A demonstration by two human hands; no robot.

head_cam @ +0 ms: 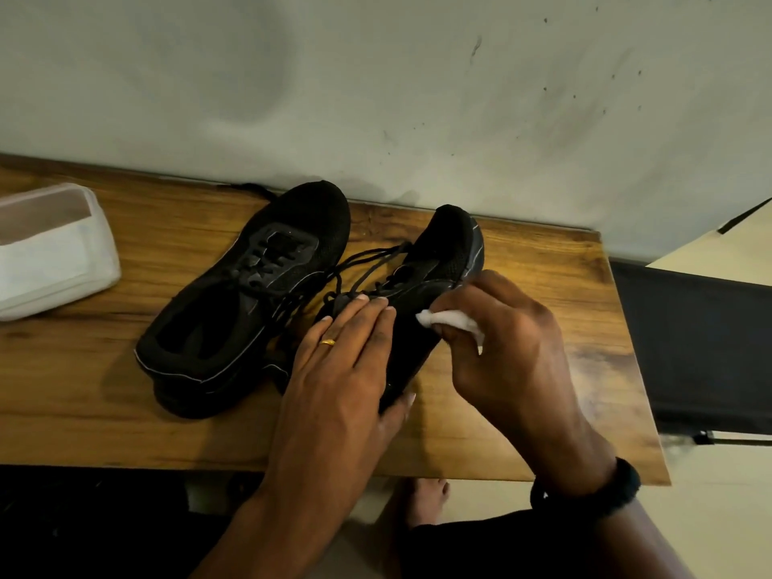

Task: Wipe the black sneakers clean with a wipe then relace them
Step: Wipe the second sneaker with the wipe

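Head view, looking down on a wooden table set against a wall. Two black sneakers lie on it with their toes towards the wall. The held sneaker sits between the hands and appears tipped onto one side, showing the edge of its sole. The second sneaker rests upright just to its left. Loose laces stray across the gap between the two.

The left hand lies flat on the rear of the held sneaker, fingers straight and pressing down to steady it. The right hand has its fingers curled around a small crumpled white wipe, which touches the side of the shoe near mid-length. A pack of wipes sits well apart at the table's left edge.

The step in hand is judged to be wiping, with relacing not yet begun.

Risks from this position:
- The tipped shoe may roll or skid under the stroke, since flat fingers brace it rather than grip it.
- The wipe may snag the slack laces and drag them.
- The small, bunched wipe may smear dirt rather than lift it, and black fabric in dim light makes missed patches hard to spot.
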